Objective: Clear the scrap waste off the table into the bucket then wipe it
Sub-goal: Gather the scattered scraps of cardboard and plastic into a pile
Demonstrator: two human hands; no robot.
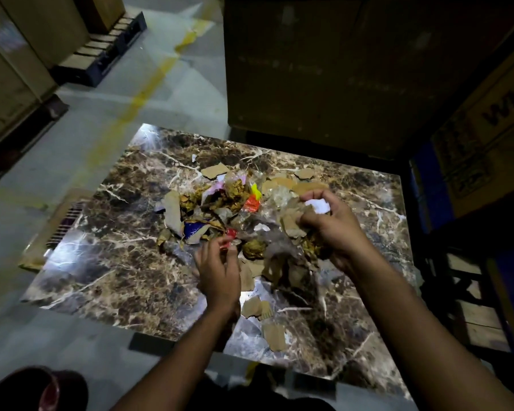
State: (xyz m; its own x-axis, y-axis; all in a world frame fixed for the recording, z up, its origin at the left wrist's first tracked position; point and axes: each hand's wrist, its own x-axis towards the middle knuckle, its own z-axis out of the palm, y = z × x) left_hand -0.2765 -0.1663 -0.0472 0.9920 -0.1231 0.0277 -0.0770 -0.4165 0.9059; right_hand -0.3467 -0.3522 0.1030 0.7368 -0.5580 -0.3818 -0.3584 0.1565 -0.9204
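A heap of scrap waste [220,200], made of torn brown cardboard, clear plastic film and coloured wrappers, lies in the middle of the brown marble-patterned table [107,262]. My right hand [336,226] is lifted over the right side of the heap and grips a bunch of cardboard, plastic film and a white paper scrap. My left hand [218,268] is at the near edge of the heap, its fingers curled around a small red scrap. Loose cardboard pieces [258,307] lie nearer to me. A dark reddish bucket [39,391] shows at the bottom left, below the table edge.
Large cardboard boxes [324,69] stand right behind the table and along the right side [487,137]. More boxes on pallets [21,63] line the left of the grey floor with its yellow line. A flat cardboard piece [57,221] lies on the floor left of the table.
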